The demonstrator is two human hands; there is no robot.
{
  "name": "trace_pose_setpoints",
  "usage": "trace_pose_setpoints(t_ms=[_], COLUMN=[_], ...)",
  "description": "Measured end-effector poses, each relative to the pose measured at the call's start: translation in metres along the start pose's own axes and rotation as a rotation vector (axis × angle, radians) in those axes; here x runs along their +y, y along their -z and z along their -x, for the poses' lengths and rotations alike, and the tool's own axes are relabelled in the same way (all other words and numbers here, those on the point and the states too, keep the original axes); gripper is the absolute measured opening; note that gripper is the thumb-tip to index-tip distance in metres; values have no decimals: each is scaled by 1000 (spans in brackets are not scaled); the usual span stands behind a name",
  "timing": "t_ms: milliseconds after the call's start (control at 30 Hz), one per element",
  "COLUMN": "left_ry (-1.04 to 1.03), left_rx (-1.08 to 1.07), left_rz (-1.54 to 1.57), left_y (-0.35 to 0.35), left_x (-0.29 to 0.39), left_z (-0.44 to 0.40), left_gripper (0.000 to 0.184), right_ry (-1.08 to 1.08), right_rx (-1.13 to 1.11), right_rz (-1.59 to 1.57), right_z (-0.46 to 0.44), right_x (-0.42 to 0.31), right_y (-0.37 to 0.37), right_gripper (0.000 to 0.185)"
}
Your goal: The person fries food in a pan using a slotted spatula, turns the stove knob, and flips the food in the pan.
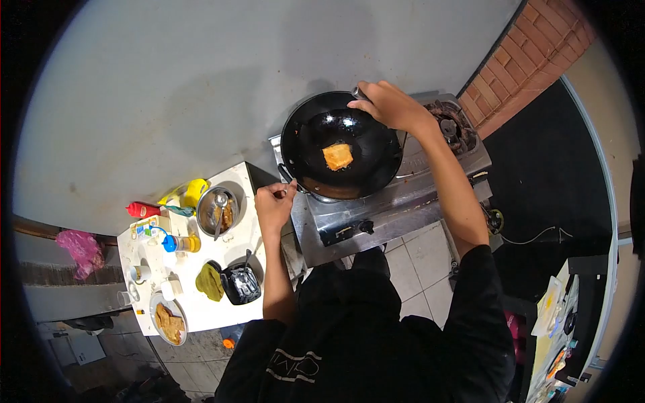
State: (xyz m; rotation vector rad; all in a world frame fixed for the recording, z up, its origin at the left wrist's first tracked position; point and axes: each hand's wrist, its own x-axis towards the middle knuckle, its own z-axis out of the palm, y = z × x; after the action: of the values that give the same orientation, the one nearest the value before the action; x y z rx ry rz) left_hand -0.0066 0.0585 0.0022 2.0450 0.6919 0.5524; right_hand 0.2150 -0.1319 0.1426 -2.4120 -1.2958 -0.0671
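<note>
A golden-brown square piece of food (338, 156) lies in the middle of a large black wok (373, 168) on the left side of a steel gas stove (416, 198). My right hand (388, 105) is closed at the wok's upper edge, holding a grey, metallic-looking handle that points over the rim. At the wok's lower left side handle is my left hand (275, 201), its fingers drawn together in a pinch; whatever they grip there is too small to make out.
Left of the stove, a white table (232, 316) holds a metal bowl (217, 210) with a spoon, a plate of fried food (169, 320), a black container (240, 283), a green cloth (209, 282) and bottles. A second burner (449, 127) sits at the stove's right.
</note>
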Motion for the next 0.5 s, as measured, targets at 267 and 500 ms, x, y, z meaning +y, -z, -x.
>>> trace_pose_setpoints(t_ms=[267,500], left_ry=[18,17], left_rx=[-5,-10], left_rz=[12,12], left_y=[0,1], left_x=[2,3], left_z=[0,1], left_gripper=[29,27], right_ry=[105,11], right_rx=[166,82], right_rz=[-75,-293], right_z=[-4,-1], right_x=[7,20], right_y=[-3,6], right_gripper=[46,40])
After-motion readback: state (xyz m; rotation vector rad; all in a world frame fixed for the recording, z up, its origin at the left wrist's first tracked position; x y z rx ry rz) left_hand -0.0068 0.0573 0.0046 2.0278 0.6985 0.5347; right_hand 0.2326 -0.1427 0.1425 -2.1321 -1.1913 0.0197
